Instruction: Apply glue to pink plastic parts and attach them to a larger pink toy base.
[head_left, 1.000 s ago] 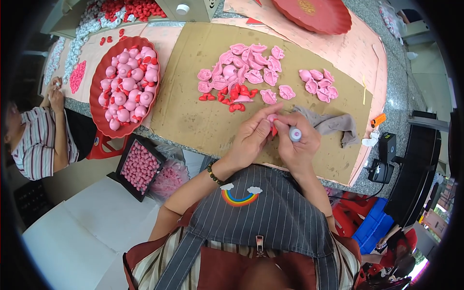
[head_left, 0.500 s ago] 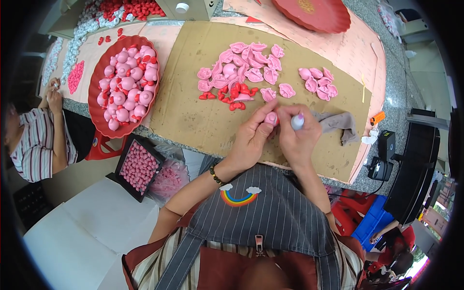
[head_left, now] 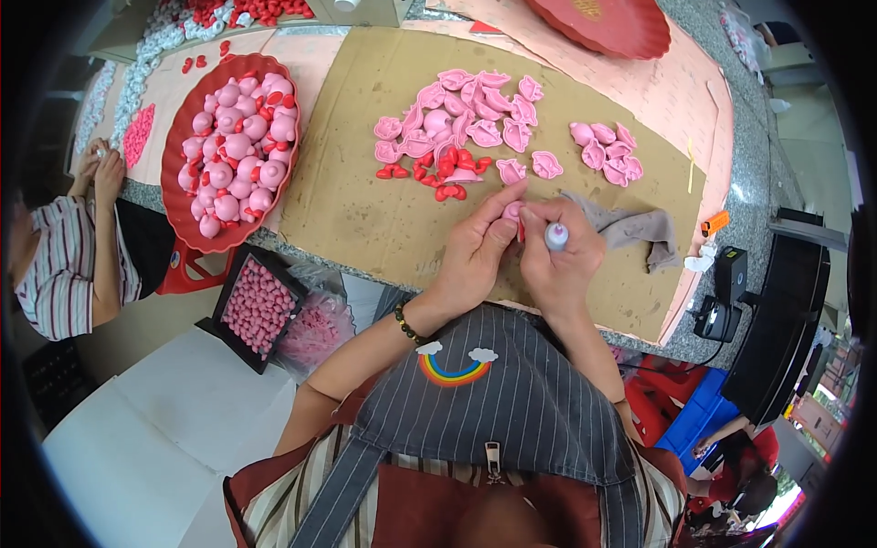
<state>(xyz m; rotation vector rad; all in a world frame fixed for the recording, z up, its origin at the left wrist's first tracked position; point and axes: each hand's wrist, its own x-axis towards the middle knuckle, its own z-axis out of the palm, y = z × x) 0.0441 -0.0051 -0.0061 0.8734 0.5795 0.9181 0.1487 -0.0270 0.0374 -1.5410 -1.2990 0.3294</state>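
Note:
My left hand [head_left: 468, 254] is closed on a small rounded pink plastic piece [head_left: 511, 211], pinched between thumb and fingertips. My right hand [head_left: 566, 265] grips a small translucent squeeze bottle [head_left: 555, 237] with a purplish end. Its fingertips meet the left hand's, and a bit of red shows between them, partly hidden. Both hands are above a brown cardboard sheet [head_left: 343, 201]. Just beyond them lie a pile of pink hollow shell pieces [head_left: 484, 132], several red bow-shaped pieces [head_left: 449, 192] and, to the right, a smaller cluster of pink pieces [head_left: 614, 169].
A scalloped red tray [head_left: 171, 173] of pink balls with red bits stands at left. A grey cloth [head_left: 635, 226] and an orange lighter [head_left: 715, 223] lie at right. Another red tray [head_left: 607, 41] sits at the back. Below the table's edge is a black bin [head_left: 252, 309]; a co-worker [head_left: 68, 265] is at far left.
The whole view has shifted slightly. The bottle in my right hand has tilted a little, and my right fingertips have drawn closer to the pink piece in my left hand.

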